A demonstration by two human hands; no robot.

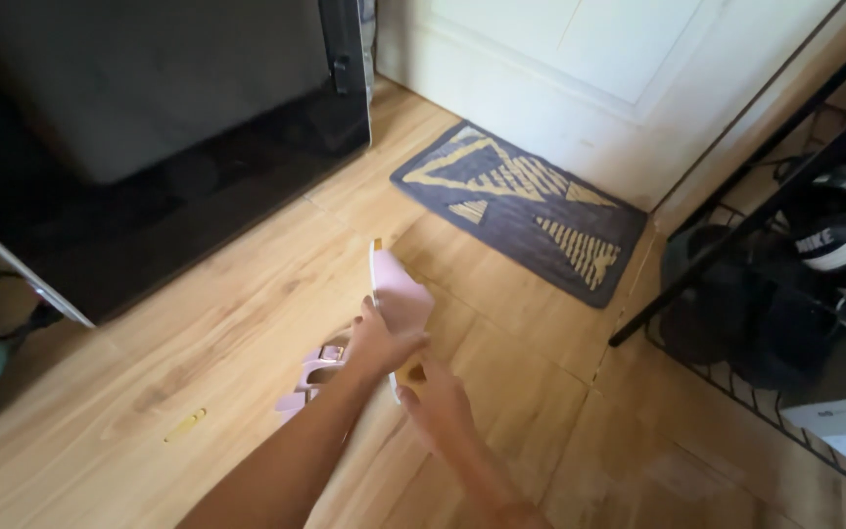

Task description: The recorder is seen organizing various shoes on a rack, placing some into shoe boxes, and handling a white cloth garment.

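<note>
A pale pink slide sandal (399,294) stands on edge above the wooden floor (247,294) — its twin (310,380) lies at seven o'clock. Bare boards spread toward nine; doormat (521,211) at one o'clock, shoe rack (775,294) at three. The left hand (379,343) closes round the sandal — the right hand (433,397) grips its lower edge.

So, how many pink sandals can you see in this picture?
2. One pink sandal is held up on its edge by both hands, left hand and right hand. The other pink sandal lies on the wooden floor, partly hidden behind the left arm.
</note>
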